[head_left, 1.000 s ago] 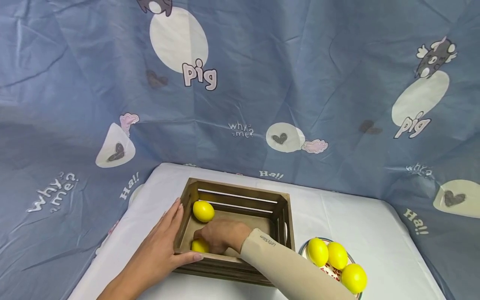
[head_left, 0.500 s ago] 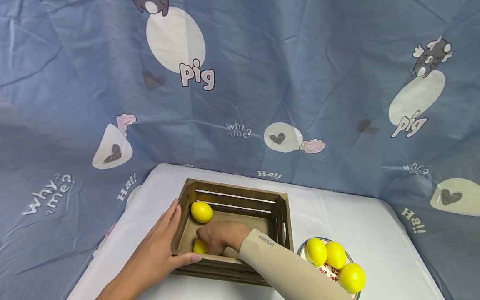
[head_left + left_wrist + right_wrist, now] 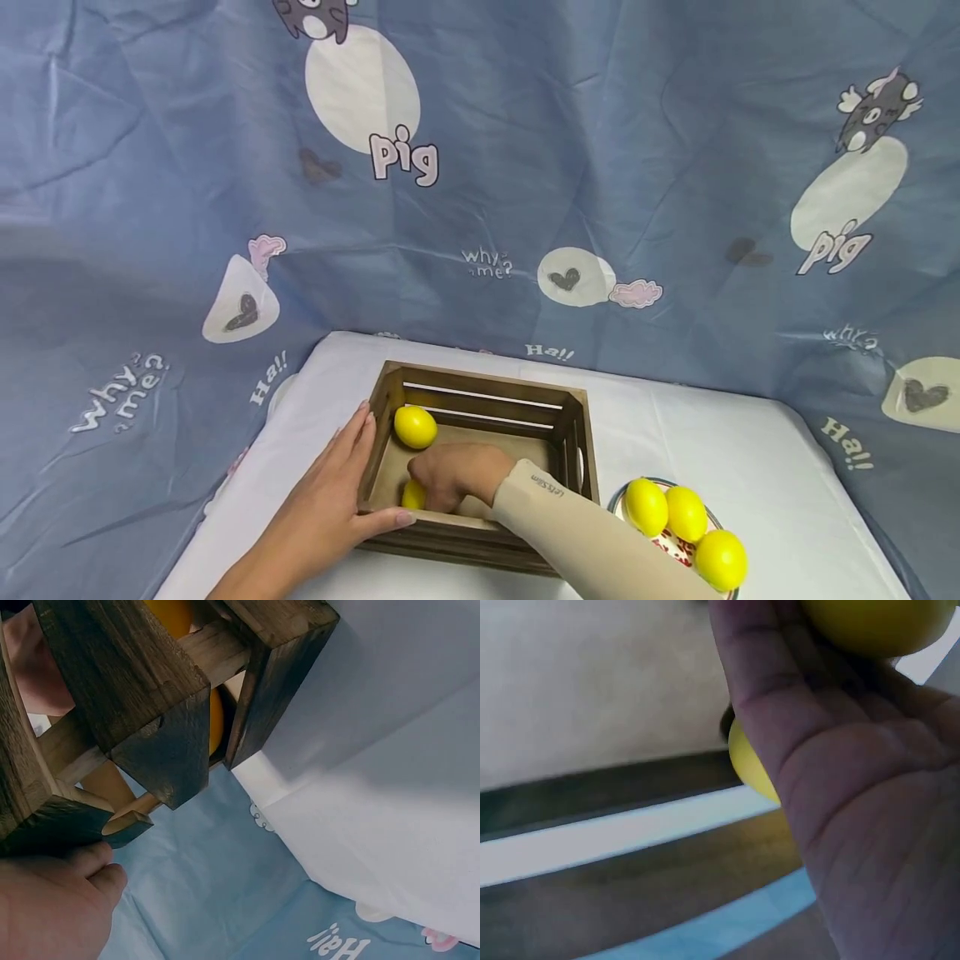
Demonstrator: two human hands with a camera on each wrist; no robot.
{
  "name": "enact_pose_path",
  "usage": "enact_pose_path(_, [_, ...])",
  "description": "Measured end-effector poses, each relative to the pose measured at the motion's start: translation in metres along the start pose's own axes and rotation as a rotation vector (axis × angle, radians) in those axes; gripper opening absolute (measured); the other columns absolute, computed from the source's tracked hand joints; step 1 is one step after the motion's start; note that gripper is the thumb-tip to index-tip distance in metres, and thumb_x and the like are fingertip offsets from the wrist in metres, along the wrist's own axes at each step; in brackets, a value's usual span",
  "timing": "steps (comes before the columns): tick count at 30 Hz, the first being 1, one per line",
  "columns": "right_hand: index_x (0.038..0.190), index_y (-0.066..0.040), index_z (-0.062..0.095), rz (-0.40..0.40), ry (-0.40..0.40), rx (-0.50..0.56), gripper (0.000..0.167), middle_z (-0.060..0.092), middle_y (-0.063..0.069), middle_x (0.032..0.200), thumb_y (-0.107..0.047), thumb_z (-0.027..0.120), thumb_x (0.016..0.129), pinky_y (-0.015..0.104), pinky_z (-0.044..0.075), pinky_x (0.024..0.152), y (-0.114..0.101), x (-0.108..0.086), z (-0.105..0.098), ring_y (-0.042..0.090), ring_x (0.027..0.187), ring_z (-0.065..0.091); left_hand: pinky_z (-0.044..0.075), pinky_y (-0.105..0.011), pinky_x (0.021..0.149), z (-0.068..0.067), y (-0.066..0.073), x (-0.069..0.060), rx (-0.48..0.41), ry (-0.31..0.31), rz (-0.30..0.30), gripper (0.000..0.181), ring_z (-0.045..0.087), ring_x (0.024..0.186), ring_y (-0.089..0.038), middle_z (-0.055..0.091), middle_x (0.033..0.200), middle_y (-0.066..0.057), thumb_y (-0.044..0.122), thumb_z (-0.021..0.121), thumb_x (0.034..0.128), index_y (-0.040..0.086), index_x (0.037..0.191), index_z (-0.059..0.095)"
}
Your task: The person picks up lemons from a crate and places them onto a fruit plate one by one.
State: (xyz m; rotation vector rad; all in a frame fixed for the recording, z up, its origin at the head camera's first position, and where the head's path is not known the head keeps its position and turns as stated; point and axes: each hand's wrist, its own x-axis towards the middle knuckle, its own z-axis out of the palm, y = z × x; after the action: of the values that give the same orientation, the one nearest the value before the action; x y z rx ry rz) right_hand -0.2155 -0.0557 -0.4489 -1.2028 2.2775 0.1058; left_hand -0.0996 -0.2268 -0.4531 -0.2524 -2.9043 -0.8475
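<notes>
In the head view my left hand (image 3: 318, 504) lies along the left side of the brown wooden crate (image 3: 480, 382), fingers straight and thumb over the front rim. The left wrist view shows the fingers of my left hand (image 3: 64, 904) touching the crate (image 3: 124, 667). My right hand (image 3: 457, 475) is inside the crate at the front left, holding a yellow lemon (image 3: 412, 493) that it partly covers. In the right wrist view this lemon (image 3: 881, 622) sits against the curled fingers of my right hand (image 3: 840, 765). Another lemon (image 3: 416, 427) lies in the back left corner.
Right of the crate, a patterned plate (image 3: 675, 548) bears three yellow lemons (image 3: 686, 514), near my right forearm. The white cloth (image 3: 697, 433) covers the table. A blue printed curtain (image 3: 480, 167) hangs behind.
The head view has shifted slightly. My right hand covers a little more of the lemon at the front left, while my left hand keeps its place on the crate.
</notes>
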Motion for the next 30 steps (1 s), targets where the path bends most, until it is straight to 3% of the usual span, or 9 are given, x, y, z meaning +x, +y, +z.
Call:
enact_pose_path(6, [0.080,-0.015,0.059,0.020,0.031,-0.008,0.023,0.048,-0.005,0.065,-0.021,0.080,0.086,0.027,0.037,0.050,0.002,-0.009,-0.006,0.012,0.057,0.043,0.034,-0.065,0.115,0.001,0.000,0.001,0.014,0.015,0.004,0.128,0.021,0.155,-0.042,0.008,0.175,-0.013,0.084,0.062,0.0809,-0.004,0.164,0.021])
enact_pose_path(10, [0.077,-0.015,0.059,-0.031,0.075,-0.040,0.025,0.047,-0.006,0.065,-0.021,0.081,0.085,0.024,0.039,0.053,0.004,-0.016,-0.014,0.010,0.058,0.043,0.034,-0.065,0.115,0.001,0.001,0.001,0.012,0.019,0.008,0.128,0.021,0.155,-0.042,0.009,0.175,-0.013,0.084,0.063,0.0808,-0.004,0.164,0.022])
enact_pose_path(18, [0.099,-0.013,0.064,-0.062,0.153,-0.015,0.034,0.054,-0.007,0.071,-0.040,0.081,0.088,0.022,0.043,0.053,0.003,-0.036,-0.031,0.008,0.060,0.050,0.033,-0.066,0.115,0.001,0.000,0.001,-0.001,0.019,-0.002,0.129,0.020,0.155,-0.042,0.008,0.175,-0.013,0.084,0.063,0.0801,-0.004,0.164,0.021])
enact_pose_path(25, [0.096,-0.016,0.061,-0.125,0.269,0.035,0.036,0.056,-0.010,0.077,-0.044,0.080,0.085,0.018,0.046,0.055,0.009,-0.051,-0.036,0.005,0.064,0.053,0.031,-0.067,0.115,0.003,-0.001,0.000,-0.008,0.002,-0.022,0.131,0.019,0.156,-0.042,0.004,0.175,-0.011,0.086,0.063,0.0786,-0.003,0.165,0.020])
enact_pose_path(30, [0.108,-0.015,0.063,-0.141,0.348,0.024,0.044,0.054,-0.011,0.086,-0.049,0.080,0.085,0.017,0.045,0.060,0.013,-0.065,-0.035,0.005,0.073,0.053,0.031,-0.066,0.116,0.004,-0.001,0.000,-0.001,0.010,-0.013,0.131,0.019,0.156,-0.041,0.005,0.175,-0.010,0.085,0.063,0.0787,-0.004,0.164,0.021])
